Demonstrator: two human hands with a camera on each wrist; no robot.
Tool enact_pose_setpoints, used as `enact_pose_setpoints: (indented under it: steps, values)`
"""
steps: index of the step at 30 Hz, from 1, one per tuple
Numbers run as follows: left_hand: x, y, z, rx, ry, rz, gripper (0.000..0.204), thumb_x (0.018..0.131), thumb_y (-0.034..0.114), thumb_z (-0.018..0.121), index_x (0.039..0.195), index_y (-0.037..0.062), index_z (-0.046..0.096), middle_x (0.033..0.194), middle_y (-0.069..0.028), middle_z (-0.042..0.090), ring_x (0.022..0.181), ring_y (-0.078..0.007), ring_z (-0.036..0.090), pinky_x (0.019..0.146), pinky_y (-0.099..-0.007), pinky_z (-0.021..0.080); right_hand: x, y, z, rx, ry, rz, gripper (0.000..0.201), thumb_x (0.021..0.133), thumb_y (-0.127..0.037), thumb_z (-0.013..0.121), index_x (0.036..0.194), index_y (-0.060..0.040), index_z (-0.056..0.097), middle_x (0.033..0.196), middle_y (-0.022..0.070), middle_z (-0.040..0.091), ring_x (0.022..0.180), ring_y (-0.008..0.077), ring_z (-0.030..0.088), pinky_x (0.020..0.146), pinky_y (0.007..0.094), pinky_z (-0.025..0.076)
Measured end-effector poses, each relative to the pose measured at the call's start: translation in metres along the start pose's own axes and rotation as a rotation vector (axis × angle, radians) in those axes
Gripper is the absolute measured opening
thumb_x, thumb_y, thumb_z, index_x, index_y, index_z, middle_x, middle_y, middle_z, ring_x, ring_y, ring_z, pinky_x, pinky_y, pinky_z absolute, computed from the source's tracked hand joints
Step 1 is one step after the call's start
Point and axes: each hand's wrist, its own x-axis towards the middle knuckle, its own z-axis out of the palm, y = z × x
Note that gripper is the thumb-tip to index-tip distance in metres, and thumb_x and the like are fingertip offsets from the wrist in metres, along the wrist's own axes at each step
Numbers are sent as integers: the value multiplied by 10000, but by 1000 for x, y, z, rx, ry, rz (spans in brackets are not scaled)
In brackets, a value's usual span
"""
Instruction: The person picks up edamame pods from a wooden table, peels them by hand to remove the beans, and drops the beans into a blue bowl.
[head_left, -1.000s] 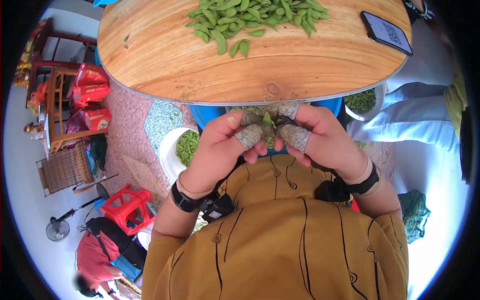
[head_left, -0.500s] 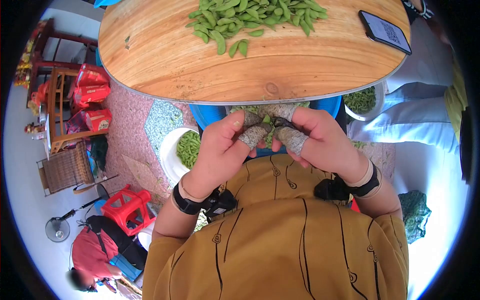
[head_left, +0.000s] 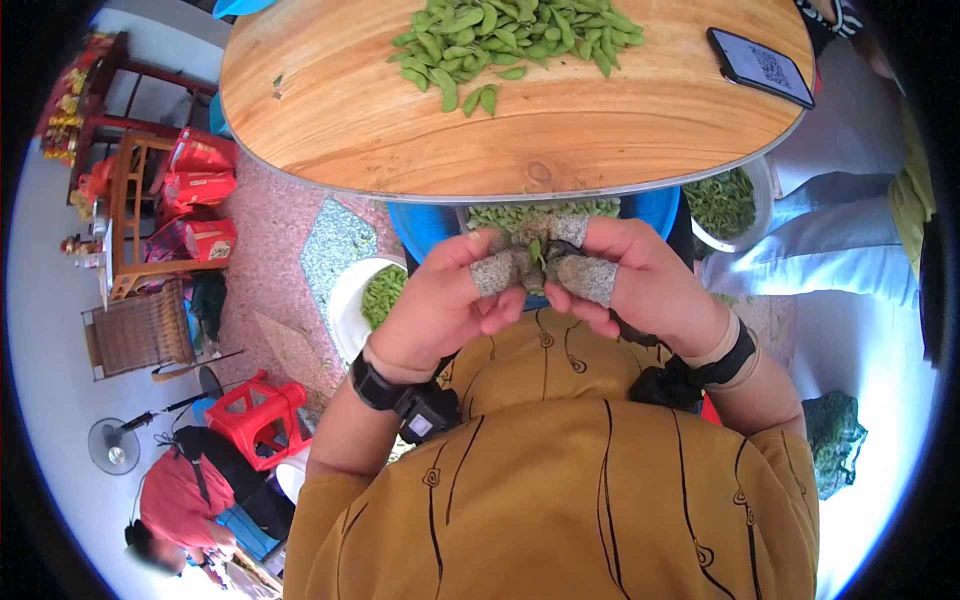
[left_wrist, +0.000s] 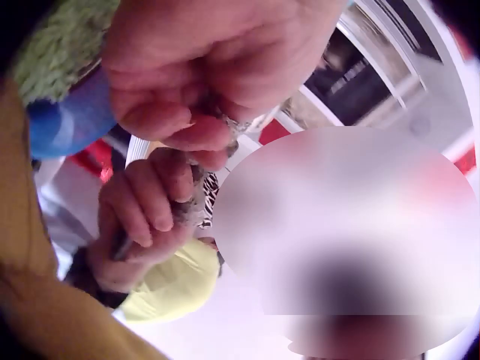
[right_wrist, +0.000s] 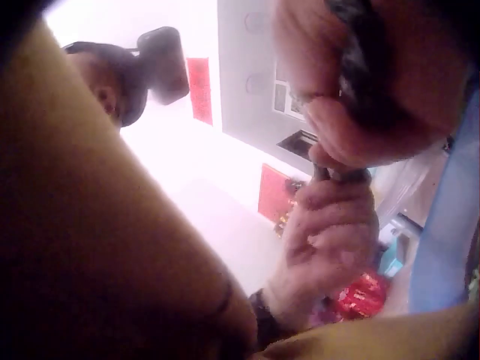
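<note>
Close in front of the torso, just below the table edge, my left hand (head_left: 435, 300) and right hand (head_left: 660, 285) meet fingertip to fingertip. Thumbs and forefingers wear grey wraps (head_left: 583, 280). A small green pod (head_left: 537, 250) is pinched between them, mostly covered by the wrapped tips. Beneath the hands stands a blue basin (head_left: 655, 212) with pale green shelled beans (head_left: 490, 214). In the left wrist view the fingers of both hands curl inward, and the pod is hidden there. The right wrist view also shows the two hands touching at the fingertips.
On the wooden table (head_left: 400, 150) lie a heap of green pods (head_left: 520, 35) and a phone (head_left: 762, 66). White buckets of greens (head_left: 345, 310) flank the basin. Left are a red stool (head_left: 262, 420) and a seated person (head_left: 185, 490); another person's legs (head_left: 810, 235) are at right.
Both hands stay together, pinching; the thumbs have shifted slightly and pressed closer. The head view has moved a little, and more of the beans in the basin shows beyond the hands.
</note>
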Motion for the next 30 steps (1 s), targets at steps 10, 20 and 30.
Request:
enact_pose_setpoints:
  steps: [10,20,30]
  values:
    - [-3,-28,-7,-577,-431,-190,293,954,297,510,1078,32,529,564,-40,472,447,-111,378,444,-252,276,11,18,-8,-1174,134,-872,459,735,26,581,1187,-57,575,769,125,604,694,327,604,611,394,498]
    - [24,-31,-29,-500,-380,-168,344,944,317,494,1061,0,558,596,-27,493,462,-110,382,457,-251,283,17,14,-9,-414,142,-81,229,822,-89,637,1035,-14,605,717,42,619,586,138,589,515,266,443]
    - [32,-45,-38,-706,-463,-281,344,912,262,564,1066,-45,573,768,-81,601,462,-115,426,433,-253,301,27,4,-15,-332,41,46,190,860,-168,676,1003,-49,636,707,-32,593,525,27,508,472,193,394]
